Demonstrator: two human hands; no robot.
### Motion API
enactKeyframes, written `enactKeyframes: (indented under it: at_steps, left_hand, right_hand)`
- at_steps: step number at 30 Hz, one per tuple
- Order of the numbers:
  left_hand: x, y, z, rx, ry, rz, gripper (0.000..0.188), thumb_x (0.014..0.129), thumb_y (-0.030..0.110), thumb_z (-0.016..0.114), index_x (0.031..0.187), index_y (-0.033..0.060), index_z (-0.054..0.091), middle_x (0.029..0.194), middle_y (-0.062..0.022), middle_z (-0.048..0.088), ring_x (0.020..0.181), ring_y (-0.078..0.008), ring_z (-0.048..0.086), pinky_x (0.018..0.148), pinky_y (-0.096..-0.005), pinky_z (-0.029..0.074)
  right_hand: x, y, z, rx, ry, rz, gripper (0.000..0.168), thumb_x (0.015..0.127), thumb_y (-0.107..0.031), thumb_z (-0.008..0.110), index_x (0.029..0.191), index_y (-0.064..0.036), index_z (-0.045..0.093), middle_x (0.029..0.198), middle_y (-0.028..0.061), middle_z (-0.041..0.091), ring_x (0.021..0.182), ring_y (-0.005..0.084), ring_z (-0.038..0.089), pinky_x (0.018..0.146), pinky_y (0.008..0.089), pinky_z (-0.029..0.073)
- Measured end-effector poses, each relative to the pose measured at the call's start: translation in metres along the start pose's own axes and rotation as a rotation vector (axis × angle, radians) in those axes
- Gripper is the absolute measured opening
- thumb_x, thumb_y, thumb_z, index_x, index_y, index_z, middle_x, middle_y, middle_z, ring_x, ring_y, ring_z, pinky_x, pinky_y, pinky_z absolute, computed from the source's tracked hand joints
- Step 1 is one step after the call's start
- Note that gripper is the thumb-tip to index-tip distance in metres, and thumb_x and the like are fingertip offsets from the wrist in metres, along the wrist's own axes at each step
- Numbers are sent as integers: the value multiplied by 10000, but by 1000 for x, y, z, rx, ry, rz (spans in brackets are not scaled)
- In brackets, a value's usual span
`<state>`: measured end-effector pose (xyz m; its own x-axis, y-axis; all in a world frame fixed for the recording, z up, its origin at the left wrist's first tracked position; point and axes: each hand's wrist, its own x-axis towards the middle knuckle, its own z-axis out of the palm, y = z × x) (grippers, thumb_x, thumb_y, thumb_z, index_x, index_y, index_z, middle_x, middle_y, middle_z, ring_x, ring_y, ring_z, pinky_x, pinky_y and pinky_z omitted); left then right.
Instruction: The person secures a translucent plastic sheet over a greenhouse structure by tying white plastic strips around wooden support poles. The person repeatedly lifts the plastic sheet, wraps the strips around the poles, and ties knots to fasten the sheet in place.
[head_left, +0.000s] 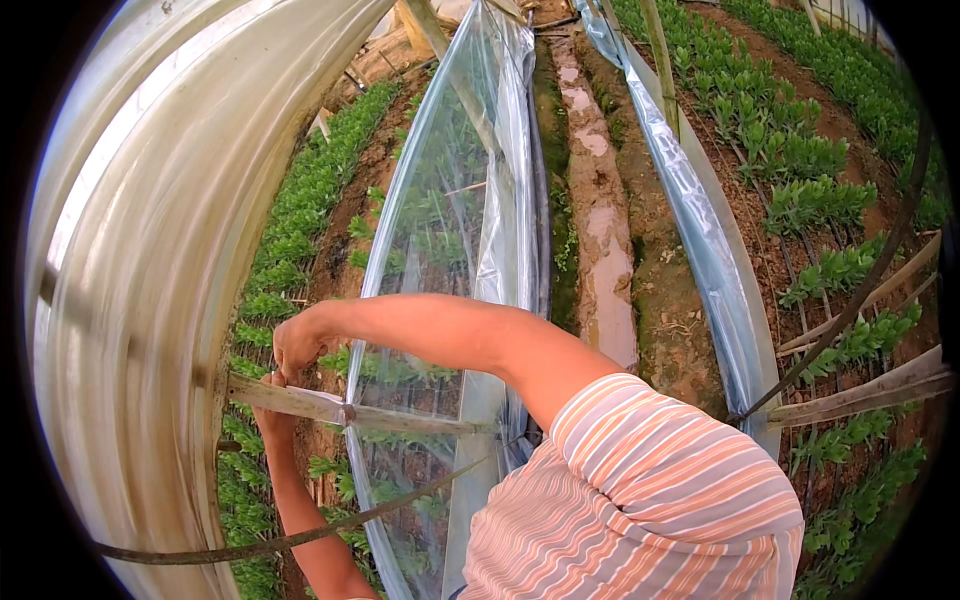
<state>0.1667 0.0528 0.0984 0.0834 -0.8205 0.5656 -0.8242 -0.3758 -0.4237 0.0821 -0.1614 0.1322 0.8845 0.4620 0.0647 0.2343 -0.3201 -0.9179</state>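
Note:
My right hand (298, 343) reaches across with bent fingers, just above a wooden pole (420, 419). My left hand (274, 409) comes up from below behind the same pole, its fingertips close under the right hand's. Something small and pale shows at the fingertips; what it is cannot be told. A whitish strip (319, 394) lies along the pole beside the hands and runs to a tie around the pole. Clear plastic sheeting (427, 247) hangs from the pole to the right of the hands. A cloudy plastic sheet (150, 247) hangs to their left.
Rows of leafy green plants (322, 176) grow beyond the sheeting, with more plants (806, 150) on the right. A muddy, wet furrow (604, 247) runs between two plastic walls. A dark curved rod (300, 536) crosses low in front, and another wooden pole (862, 397) stands at the right.

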Motion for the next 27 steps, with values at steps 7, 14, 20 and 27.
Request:
enactKeyframes:
  at_steps: [7, 14, 20, 27]
  left_hand:
    - [10, 23, -25, -718, -67, -594, 270, 899, 198, 576, 706, 11, 548, 629, -34, 544, 588, -120, 493, 531, -324, 400]
    - [20, 35, -49, -1027, -181, -686, 207, 879, 213, 594, 887, 12, 645, 749, -72, 638, 703, -136, 586, 648, -295, 474]
    - [-9, -5, 21, -792, -133, -592, 155, 881, 146, 580, 844, 15, 655, 743, -3, 622, 687, -93, 559, 606, -269, 461]
    - [1, 1, -5, -941, -199, -658, 228, 876, 250, 600, 911, 33, 660, 807, -50, 650, 741, -148, 596, 648, -322, 472]
  right_hand:
    - [-4, 19, -16, -355, 363, -207, 514, 708, -238, 716, 1139, 2, 568, 889, 121, 613, 832, 157, 592, 656, 267, 472]
    - [12, 8, 6, 65, -176, -46, 317, 802, -181, 635, 1088, -49, 598, 737, 25, 587, 642, 99, 549, 532, 249, 460]
    - [50, 44, 5, 49, 6, -314, 135, 742, -115, 635, 852, -38, 654, 620, -2, 570, 597, 109, 529, 520, 267, 458]
    - [21, 11, 0, 26, -193, -89, 314, 745, -228, 653, 984, -37, 584, 772, 17, 586, 620, 101, 524, 523, 264, 424]
